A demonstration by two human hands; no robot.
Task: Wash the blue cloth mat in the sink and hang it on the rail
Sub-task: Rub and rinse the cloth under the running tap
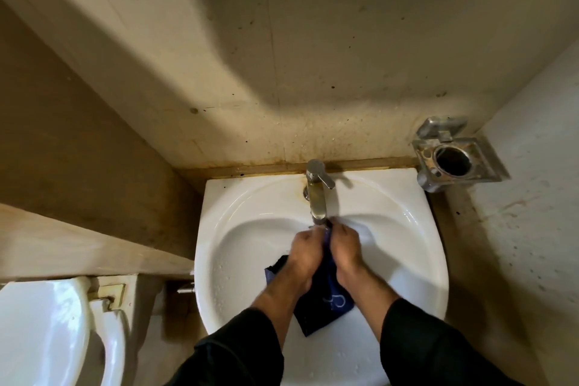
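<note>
A dark blue cloth mat (329, 298) with a pale printed pattern hangs down inside the white sink (238, 247). My left hand (305, 252) and my right hand (344, 247) both grip its upper edge, bunched between them just under the spout of the steel tap (317, 197). The lower part of the mat drapes between my forearms toward the sink's near rim. No rail is in view.
A metal wall holder (454, 157) with a round hole sticks out to the right of the sink. A white toilet seat (53, 332) sits at the lower left beside a beige ledge. Stained walls close in behind and on both sides.
</note>
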